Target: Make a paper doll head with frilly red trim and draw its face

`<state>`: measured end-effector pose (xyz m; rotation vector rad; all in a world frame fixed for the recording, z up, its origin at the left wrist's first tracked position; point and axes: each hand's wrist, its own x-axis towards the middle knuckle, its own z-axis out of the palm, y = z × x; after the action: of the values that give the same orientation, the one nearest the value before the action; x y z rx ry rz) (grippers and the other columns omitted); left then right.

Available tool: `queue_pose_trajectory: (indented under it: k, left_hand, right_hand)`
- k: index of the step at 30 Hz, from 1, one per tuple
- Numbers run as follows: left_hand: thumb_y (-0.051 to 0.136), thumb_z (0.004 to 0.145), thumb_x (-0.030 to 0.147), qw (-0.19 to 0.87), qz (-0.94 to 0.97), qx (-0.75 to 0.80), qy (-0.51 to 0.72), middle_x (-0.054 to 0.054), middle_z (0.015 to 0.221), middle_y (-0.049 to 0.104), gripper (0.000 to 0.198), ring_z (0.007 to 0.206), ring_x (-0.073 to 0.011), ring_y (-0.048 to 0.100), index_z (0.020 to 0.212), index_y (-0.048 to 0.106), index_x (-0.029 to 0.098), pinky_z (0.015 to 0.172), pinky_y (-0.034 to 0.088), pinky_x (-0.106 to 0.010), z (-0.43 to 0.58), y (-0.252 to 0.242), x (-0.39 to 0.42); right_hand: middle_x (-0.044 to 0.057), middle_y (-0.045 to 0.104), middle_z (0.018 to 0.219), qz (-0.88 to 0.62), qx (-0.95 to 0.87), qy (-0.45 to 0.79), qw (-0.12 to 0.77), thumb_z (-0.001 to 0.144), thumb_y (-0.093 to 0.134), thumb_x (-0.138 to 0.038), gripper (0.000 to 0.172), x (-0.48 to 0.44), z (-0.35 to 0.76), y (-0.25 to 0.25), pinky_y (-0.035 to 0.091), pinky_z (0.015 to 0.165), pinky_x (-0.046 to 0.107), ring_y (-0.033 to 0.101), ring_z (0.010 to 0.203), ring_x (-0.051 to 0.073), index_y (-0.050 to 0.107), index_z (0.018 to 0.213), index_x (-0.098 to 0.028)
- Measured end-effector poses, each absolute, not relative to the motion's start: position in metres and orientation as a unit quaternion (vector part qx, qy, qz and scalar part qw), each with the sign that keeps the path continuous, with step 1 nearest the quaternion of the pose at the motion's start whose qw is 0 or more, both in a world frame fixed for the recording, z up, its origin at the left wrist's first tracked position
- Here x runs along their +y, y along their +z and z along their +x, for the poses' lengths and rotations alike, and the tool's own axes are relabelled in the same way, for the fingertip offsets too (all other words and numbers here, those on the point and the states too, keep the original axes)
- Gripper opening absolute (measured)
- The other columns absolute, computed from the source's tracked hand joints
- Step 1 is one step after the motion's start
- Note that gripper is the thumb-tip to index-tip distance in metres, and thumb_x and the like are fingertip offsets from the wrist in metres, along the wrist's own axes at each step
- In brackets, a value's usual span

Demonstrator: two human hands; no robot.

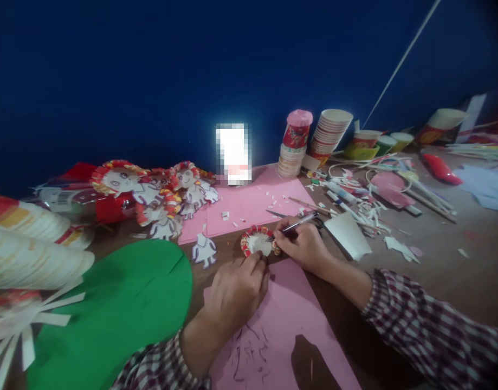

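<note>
A round paper doll head (260,246) with a white face and a curled red-and-orange rim lies on the brown table. My left hand (239,286) grips its lower edge with bent fingers, hiding part of that rim. A pen (301,221) is pinched in my right hand (301,245), its tip at the right side of the face. Just left of the head lies a cut-out paper doll body (204,249) in a dress, outlined in purple. Several finished-looking paper dolls (187,181) with similar curled rims are heaped at the back left.
Pink paper (281,314) with dark pen marks lies under my left forearm; more pink paper (249,203) is behind. A green oval sheet (122,303) and stacked paper cups (37,260) sit left. Scissors, markers (342,189), paper scraps and cup stacks (330,135) crowd the right.
</note>
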<state>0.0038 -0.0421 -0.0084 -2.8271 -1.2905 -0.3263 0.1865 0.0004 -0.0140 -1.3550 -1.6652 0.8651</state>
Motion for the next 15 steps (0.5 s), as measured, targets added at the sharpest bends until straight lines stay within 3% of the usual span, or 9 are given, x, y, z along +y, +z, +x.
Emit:
queue_pose_trajectory:
  k: [15]
  left_hand:
    - [0.038,0.091,0.025,-0.004,-0.902,-0.421,-0.094,-0.007,0.094,0.065,0.028,0.078,-0.0203,0.063,0.102,0.061,0.014,0.064,0.053,-0.035,0.0039,-0.0087,-0.042]
  right_hand:
    - [-0.003,0.058,0.055,-0.534,-0.64,0.322,0.449,0.081,0.054,-0.029,0.011,0.0007,0.1849,-0.0096,0.045,0.047,0.019,0.056,0.048,0.011,0.053,0.076,-0.019]
